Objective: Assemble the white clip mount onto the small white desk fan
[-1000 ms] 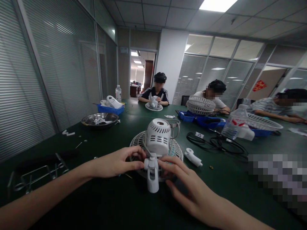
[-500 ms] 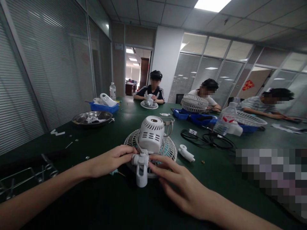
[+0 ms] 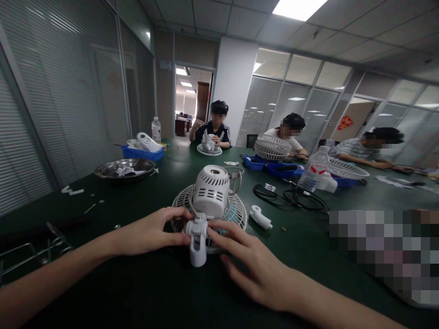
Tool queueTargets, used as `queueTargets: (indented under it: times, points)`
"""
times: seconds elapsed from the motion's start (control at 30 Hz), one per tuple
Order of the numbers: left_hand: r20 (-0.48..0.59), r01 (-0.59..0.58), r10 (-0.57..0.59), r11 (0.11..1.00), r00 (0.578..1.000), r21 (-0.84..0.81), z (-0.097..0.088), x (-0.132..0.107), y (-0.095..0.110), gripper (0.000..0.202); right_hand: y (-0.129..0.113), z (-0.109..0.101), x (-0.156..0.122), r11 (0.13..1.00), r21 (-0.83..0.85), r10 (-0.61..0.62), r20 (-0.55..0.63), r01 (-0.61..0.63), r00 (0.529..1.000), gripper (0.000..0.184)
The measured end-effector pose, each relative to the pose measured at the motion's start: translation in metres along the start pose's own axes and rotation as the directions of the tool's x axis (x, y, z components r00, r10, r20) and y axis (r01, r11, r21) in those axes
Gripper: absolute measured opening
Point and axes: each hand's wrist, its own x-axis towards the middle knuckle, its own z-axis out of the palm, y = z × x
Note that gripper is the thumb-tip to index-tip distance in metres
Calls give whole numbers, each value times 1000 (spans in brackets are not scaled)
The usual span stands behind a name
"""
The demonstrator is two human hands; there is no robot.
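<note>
A small white fan lies face down on the green table (image 3: 147, 292), its motor housing (image 3: 211, 189) up on the round grille (image 3: 236, 212). A white pivot bracket (image 3: 198, 240) sticks out from the housing towards me. My left hand (image 3: 151, 233) pinches the bracket's left side between thumb and fingers. From the right, my right hand (image 3: 250, 262) presses its fingertips against the same bracket. A loose white plastic part (image 3: 260, 218) lies just right of the fan.
Black cables (image 3: 291, 196) and a water bottle (image 3: 313, 176) sit to the right. A metal bowl (image 3: 123, 170) and blue trays (image 3: 142, 153) stand at the left. Wire brackets (image 3: 30, 251) lie near the left edge. Three other people work on fans at the far side.
The view has drifted, so the fan sits a little lower and further left in the picture. Both hands stay on the bracket with barely any change in grip.
</note>
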Motion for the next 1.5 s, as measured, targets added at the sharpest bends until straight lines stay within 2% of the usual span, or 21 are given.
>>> queueTargets:
  times: [0.13,0.23,0.4,0.47,0.7,0.83,0.9,1.03,1.27,1.37,1.43,1.5]
  points:
    - [-27,39,-38,998,999,44,2,-3,-6,56,1,-1,0,1000,-16,15,11,-15,1000,60]
    - [20,24,-24,1000,1000,-13,2,-4,-8,48,2,-1,-1,1000,-20,16,25,-16,1000,59]
    - [35,-10,15,991,999,-137,2,0,-7,36,3,0,0,1000,-13,22,19,-22,1000,62]
    - [63,-6,17,986,998,-167,1,2,-5,36,3,1,0,1000,-14,25,24,-24,999,63]
    - [69,53,-43,986,997,-157,1,1,0,45,1,3,-1,999,-29,42,27,-41,999,60]
    - [118,52,-29,979,993,-197,-1,1,0,42,1,0,0,998,-34,53,45,-52,998,58]
    - [140,16,9,984,990,-177,-4,2,0,37,1,-2,0,998,-37,44,58,-42,997,58]
    - [106,-39,50,994,993,-107,-5,2,-1,32,2,-2,1,999,-39,30,70,-28,997,60]
    - [34,34,-28,978,999,-204,2,1,1,34,4,-2,2,999,-40,36,58,-33,998,59]
    - [75,68,-51,967,996,-244,1,2,0,35,4,-3,3,999,-39,24,65,-21,998,60]
    - [108,49,-24,969,994,-243,-1,2,-2,31,3,-4,3,999,-42,18,74,-15,997,63]
    - [100,8,17,970,995,-242,-3,2,-3,35,3,-4,4,999,-47,13,83,-9,996,66]
